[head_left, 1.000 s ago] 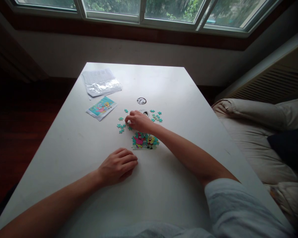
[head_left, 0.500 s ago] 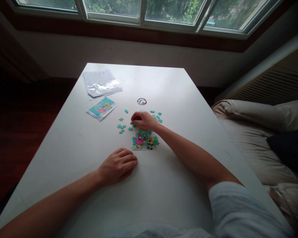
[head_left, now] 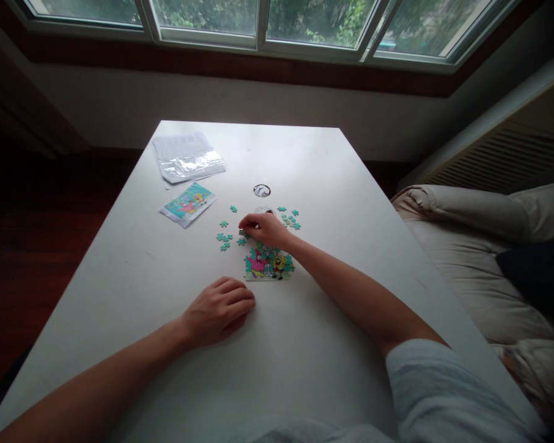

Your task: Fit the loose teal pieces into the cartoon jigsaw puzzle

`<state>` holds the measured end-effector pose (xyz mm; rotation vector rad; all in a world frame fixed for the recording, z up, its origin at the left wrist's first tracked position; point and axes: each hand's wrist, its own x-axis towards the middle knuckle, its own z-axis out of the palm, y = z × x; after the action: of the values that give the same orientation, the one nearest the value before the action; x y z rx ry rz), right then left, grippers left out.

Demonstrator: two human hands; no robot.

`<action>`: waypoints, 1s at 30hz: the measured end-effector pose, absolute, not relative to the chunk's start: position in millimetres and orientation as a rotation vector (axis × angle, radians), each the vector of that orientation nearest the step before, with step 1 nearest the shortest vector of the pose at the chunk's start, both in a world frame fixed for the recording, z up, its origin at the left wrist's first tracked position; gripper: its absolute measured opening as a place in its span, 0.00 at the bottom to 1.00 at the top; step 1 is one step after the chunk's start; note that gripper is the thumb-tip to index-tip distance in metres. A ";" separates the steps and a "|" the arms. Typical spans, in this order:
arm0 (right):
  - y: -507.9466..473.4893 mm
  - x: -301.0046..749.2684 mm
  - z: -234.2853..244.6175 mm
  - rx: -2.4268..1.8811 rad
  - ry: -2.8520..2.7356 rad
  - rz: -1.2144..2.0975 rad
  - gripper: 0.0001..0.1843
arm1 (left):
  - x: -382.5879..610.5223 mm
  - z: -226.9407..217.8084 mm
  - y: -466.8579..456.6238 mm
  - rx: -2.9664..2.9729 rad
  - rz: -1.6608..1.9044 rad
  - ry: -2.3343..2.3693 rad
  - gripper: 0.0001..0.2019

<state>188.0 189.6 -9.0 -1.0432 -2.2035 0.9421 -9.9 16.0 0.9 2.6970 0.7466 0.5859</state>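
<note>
A partly joined jigsaw puzzle [head_left: 268, 266] with cartoon figures lies flat in the middle of the white table [head_left: 305, 344]. Just beyond its upper edge, my right hand [head_left: 265, 229] is closed in a pinch on a puzzle piece [head_left: 242, 232], only partly visible under the fingertips. Loose teal pieces lie on both sides of that hand, such as a cluster [head_left: 224, 238] to the left and another group [head_left: 292, 219] to the right. My left hand [head_left: 221, 309] rests on the table near the puzzle's lower left corner, fingers together and curled, with nothing visible in them.
A small reference picture [head_left: 189, 204] of the same figures lies left of the loose pieces. Behind it are papers in a clear plastic sleeve [head_left: 189, 159]. A round hole [head_left: 261, 191] shows in the tabletop. To the right stands a beige sofa [head_left: 461, 246].
My right hand has shifted slightly left, keeping its pinch on the piece. My left hand stays in place. The view has tilted a little.
</note>
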 end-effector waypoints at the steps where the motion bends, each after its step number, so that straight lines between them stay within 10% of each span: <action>1: 189.5 187.1 -9.5 -1.044 -2.206 0.944 0.10 | -9.9 1.3 15.8 2.695 0.580 0.748 0.11; 19: 190.8 180.0 -9.8 -1.084 -2.155 0.995 0.09 | -9.4 1.8 15.9 2.679 0.558 0.756 0.11; 30: 148.0 189.6 8.0 -0.833 -1.689 1.703 0.13 | -19.4 1.0 26.4 2.101 0.929 1.401 0.07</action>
<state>189.6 148.0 8.0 -0.8335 -1.6887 1.7027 -19.4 26.4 1.0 2.1010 1.4008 0.9294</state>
